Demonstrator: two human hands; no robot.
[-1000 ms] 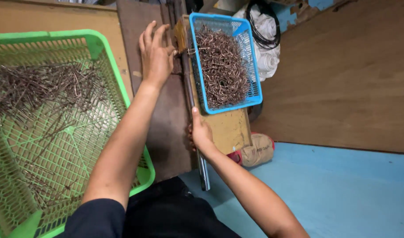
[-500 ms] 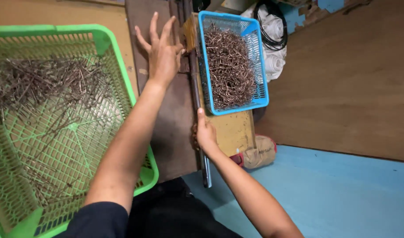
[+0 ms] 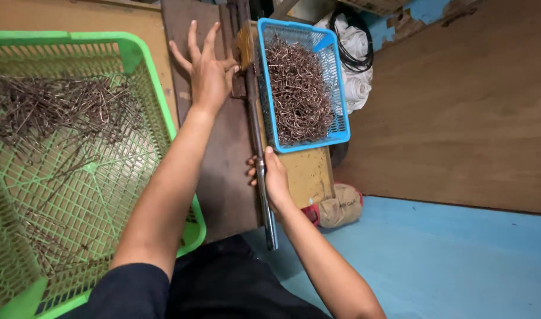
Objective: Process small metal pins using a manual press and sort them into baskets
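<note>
Green basket [image 3: 164,100], far left: loose straight wires. Left hand [image 3: 208,74]: fingers spread, flat on dark tabletop [image 3: 223,171], holding nothing. Metal lever bar [image 3: 260,171]: stiff, heavy, likely slick; best held low, where right hand [image 3: 272,177] wraps it, grip closed. Blue basket [image 3: 332,133]: bent wires. Versus earlier frame: left hand farther up; right unmoved.
</note>
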